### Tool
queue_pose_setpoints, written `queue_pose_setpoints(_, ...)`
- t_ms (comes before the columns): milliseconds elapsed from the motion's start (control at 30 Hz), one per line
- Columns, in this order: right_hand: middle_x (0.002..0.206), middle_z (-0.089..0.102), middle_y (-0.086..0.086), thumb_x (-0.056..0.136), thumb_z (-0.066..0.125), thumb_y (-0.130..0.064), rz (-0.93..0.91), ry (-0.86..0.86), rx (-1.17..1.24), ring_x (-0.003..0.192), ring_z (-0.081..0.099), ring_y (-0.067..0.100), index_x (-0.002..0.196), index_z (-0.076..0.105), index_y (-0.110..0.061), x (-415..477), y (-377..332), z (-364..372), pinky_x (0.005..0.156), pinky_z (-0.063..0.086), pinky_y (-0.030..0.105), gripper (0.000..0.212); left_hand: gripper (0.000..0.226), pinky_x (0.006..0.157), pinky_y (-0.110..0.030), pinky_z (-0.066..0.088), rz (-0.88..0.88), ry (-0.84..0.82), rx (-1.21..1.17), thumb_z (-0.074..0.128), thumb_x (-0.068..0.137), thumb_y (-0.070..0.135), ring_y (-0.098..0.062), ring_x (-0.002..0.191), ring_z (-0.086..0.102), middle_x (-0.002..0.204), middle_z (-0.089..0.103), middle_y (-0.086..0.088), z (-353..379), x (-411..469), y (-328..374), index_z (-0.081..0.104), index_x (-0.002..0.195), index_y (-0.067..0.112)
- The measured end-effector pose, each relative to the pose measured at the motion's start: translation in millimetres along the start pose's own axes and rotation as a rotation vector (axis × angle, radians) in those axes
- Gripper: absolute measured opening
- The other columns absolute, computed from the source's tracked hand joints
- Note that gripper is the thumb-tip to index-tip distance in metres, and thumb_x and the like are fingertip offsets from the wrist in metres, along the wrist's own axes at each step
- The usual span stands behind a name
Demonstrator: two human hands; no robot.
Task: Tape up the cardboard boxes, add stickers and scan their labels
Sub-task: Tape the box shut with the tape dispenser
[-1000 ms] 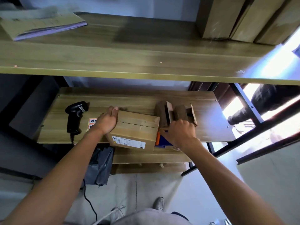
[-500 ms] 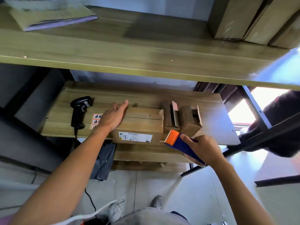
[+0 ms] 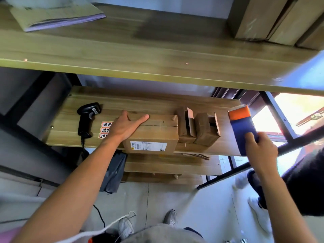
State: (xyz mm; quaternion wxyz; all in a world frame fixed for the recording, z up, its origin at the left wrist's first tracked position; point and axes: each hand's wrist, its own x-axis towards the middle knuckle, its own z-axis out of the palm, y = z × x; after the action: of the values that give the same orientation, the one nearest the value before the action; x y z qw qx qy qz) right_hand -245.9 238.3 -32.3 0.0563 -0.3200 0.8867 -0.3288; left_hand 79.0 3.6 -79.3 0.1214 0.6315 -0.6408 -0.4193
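Now your R hand [image 3: 259, 148] has swung the tape dispenser [image 3: 242, 127] out to 3 o'clock, grip wrapped round it. L hand [image 3: 126, 126], grip wide, presses flat on the box [image 3: 157, 135] mid-tabletop [image 3: 149, 104]. Seam looks untaped, so taping's prob. next.
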Motion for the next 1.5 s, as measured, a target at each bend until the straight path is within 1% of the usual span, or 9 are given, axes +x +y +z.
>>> queue_pose_setpoints(167,0.094,0.058,0.022,0.101,0.046,-0.029,0.079,-0.074,-0.198,0.084,0.046,0.033,0.096,0.05,-0.003,37.1,31.9,19.2,0.074,0.034,0.041,0.027,0.124,0.112,-0.051,0.04,-0.008,0.003,-0.004,0.064,0.054,0.095,-0.032,0.137,0.047,0.153,0.047,-0.006,1.1,2.6,-2.7,0.035,0.149,0.021)
queue_pose_setpoints(533,0.106,0.064,0.027,0.098,0.051,-0.03,0.102,-0.224,-0.374,0.086,0.054,0.037,0.101,0.057,-0.001,59.6,61.6,86.5,0.072,0.038,0.038,0.03,0.123,0.115,-0.05,0.033,-0.007,0.029,-0.005,0.068,0.066,0.084,-0.034,0.146,0.035,0.162,0.034,-0.009,3.5,-2.1,2.4,0.022,0.158,0.018)
queue_pose_setpoints(667,0.109,0.065,0.027,0.098,0.053,-0.033,0.087,-0.225,-0.403,0.099,0.06,0.041,0.109,0.058,0.001,55.7,56.9,98.4,0.078,0.043,0.041,0.036,0.113,0.109,-0.044,0.038,0.002,0.049,-0.028,0.07,0.069,0.081,-0.033,0.14,0.043,0.156,0.043,-0.009,3.2,-4.1,4.1,0.031,0.153,0.016)
queue_pose_setpoints(933,0.108,0.067,0.026,0.095,0.06,-0.034,0.036,-0.242,-0.443,0.097,0.063,0.04,0.109,0.061,0.002,51.4,42.1,108.1,0.076,0.045,0.038,0.038,0.107,0.107,-0.042,0.04,0.001,0.071,-0.051,0.065,0.073,0.082,-0.033,0.139,0.046,0.154,0.046,-0.009,5.4,-6.5,3.7,0.033,0.152,0.016)
queue_pose_setpoints(1033,0.111,0.066,0.024,0.096,0.057,-0.032,0.032,-0.12,-0.42,0.099,0.061,0.041,0.112,0.059,-0.001,48.0,23.1,91.8,0.074,0.044,0.04,0.036,0.105,0.102,-0.041,0.043,0.0,0.081,-0.054,0.064,0.071,0.084,-0.033,0.133,0.051,0.148,0.053,-0.007,6.0,-4.6,0.2,0.039,0.147,0.017)
queue_pose_setpoints(1200,0.1,0.06,0.011,0.099,0.049,-0.028,-0.235,0.035,-0.206,0.092,0.057,0.036,0.102,0.061,-0.009,26.4,-31.2,73.7,0.074,0.04,0.037,0.022,0.088,0.091,-0.033,0.042,0.031,0.078,-0.087,0.067,0.076,0.077,-0.031,0.127,0.056,0.14,0.059,-0.005,7.8,-4.9,1.2,0.045,0.138,0.018)
queue_pose_setpoints(1300,0.098,0.05,-0.005,0.1,0.045,-0.033,-0.541,-0.106,-0.155,0.095,0.053,0.019,0.103,0.063,-0.018,-3.6,-75.0,85.1,0.076,0.035,0.029,0.024,0.094,0.101,-0.038,0.047,0.01,0.051,-0.113,0.069,0.071,0.081,-0.03,0.126,0.057,0.139,0.06,-0.004,5.7,-0.4,-2.3,0.045,0.138,0.02)
queue_pose_setpoints(1400,0.109,0.062,0.002,0.097,0.054,-0.024,-0.812,-0.199,-0.103,0.1,0.058,0.016,0.117,0.064,-0.012,-44.7,-110.7,111.0,0.08,0.046,0.027,0.025,0.098,0.105,-0.041,0.046,-0.005,0.039,-0.109,0.068,0.069,0.083,-0.03,0.127,0.057,0.141,0.059,-0.005,3.2,1.1,-2.2,0.044,0.14,0.019)
queue_pose_setpoints(1500,0.127,0.062,0.007,0.097,0.05,-0.031,-0.941,-0.27,-0.091,0.116,0.057,0.02,0.133,0.059,-0.008,-70.9,-131.7,143.6,0.092,0.053,0.034,0.043,0.086,0.103,-0.037,0.045,0.007,0.047,-0.1,0.062,0.078,0.079,-0.03,0.127,0.057,0.14,0.06,-0.009,3.1,3.6,-2.8,0.046,0.135,0.017)
